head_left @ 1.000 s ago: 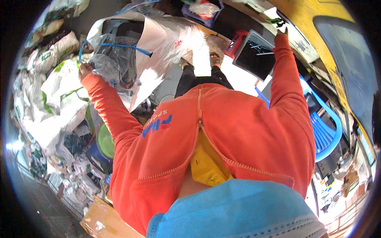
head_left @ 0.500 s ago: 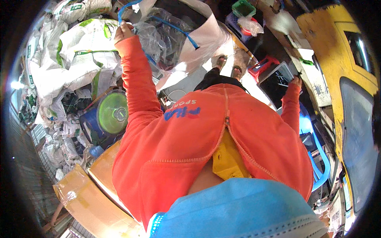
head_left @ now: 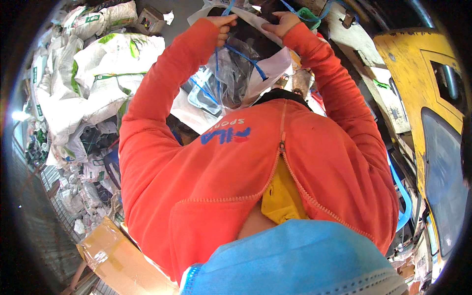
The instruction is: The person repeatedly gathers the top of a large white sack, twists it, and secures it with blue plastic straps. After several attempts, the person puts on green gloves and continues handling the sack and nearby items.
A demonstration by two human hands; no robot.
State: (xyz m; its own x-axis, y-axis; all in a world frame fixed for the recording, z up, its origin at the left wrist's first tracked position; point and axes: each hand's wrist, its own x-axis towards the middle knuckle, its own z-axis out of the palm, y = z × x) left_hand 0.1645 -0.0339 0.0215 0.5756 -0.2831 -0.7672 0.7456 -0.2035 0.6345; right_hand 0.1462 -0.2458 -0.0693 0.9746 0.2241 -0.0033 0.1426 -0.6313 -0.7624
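Note:
A large white sack with a clear plastic liner and blue straps stands open in front of me, near the top of the head view. My left hand grips the sack's top edge on the left, by a blue strap. My right hand grips the same edge on the right. Both orange sleeves reach up and forward to it. The sack's contents are dark and hard to make out.
Stuffed white and green sacks pile up on the left. A flattened cardboard box lies at lower left. A yellow vehicle body fills the right side, with a blue plastic chair below it. Loose plastic litter lies around.
My right hand has swung from the far right over to the sack's rim. My left hand has shifted along the rim toward the middle. The view has turned toward the sack.

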